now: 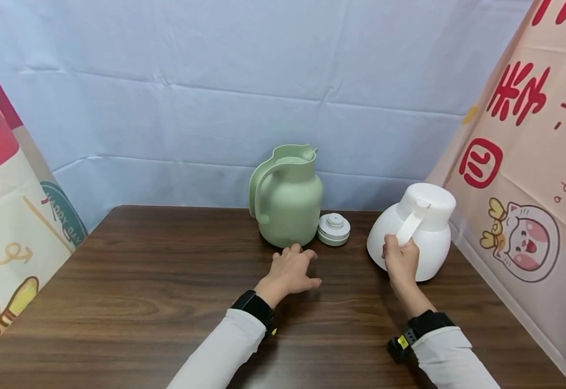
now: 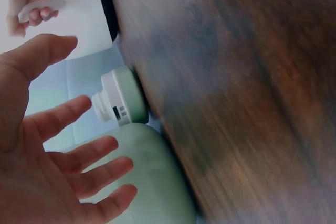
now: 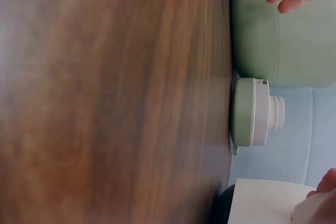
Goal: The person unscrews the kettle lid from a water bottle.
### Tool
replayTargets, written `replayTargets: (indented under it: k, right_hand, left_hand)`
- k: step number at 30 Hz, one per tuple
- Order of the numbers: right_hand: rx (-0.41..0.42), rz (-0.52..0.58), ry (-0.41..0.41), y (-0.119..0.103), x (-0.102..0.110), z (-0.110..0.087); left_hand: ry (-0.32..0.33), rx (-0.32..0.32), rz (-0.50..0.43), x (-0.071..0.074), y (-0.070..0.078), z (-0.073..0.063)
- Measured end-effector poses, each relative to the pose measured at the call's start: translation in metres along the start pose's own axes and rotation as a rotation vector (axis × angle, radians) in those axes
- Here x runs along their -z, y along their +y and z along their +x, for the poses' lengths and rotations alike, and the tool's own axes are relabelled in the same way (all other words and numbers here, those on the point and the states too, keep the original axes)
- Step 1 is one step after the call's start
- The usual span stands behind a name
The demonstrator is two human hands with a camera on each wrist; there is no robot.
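A green jug (image 1: 290,200) with a looped handle on its left stands near the table's back edge, its top open. Beside its base sits a white and green lid (image 1: 333,229), which in the left wrist view shows the white lid part (image 2: 113,98) facing away from the table. My left hand (image 1: 290,273) is spread in front of the green jug, fingers apart and holding nothing. At the right, my right hand (image 1: 401,259) grips the handle (image 1: 411,224) of a white jug (image 1: 428,243), whose white top is in place.
The dark wooden table (image 1: 166,270) ends at a pale blue cloth (image 1: 190,108) behind the jugs. Printed cloths hang at the left (image 1: 0,243) and right (image 1: 521,216), the right one close to the white jug.
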State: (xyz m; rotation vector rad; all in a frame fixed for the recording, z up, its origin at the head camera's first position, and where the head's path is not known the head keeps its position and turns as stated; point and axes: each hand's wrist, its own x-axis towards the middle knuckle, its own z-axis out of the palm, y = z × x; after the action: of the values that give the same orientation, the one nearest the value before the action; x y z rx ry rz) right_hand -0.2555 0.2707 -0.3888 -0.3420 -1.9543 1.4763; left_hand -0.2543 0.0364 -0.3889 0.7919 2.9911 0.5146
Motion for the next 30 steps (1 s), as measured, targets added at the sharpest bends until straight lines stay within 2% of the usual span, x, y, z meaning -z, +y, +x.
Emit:
replayTargets:
  k: [6, 13, 21, 30]
  right_hand:
    - [-0.048, -0.004, -0.032, -0.006, 0.007, -0.008]
    - [-0.079, 0.000, -0.083, -0.011, 0.014, -0.020]
    - [-0.103, 0.044, -0.133, -0.018, 0.019, -0.032]
    - [-0.118, 0.056, -0.168, -0.024, 0.023, -0.046]
  left_hand:
    - [-0.042, -0.059, 0.039, 0.005, -0.004, -0.007]
    - [-0.084, -0.086, 0.093, 0.011, -0.008, -0.018]
    - [-0.100, -0.120, 0.159, 0.019, -0.010, -0.029]
    - [-0.086, -0.150, 0.159, 0.029, -0.013, -0.036]
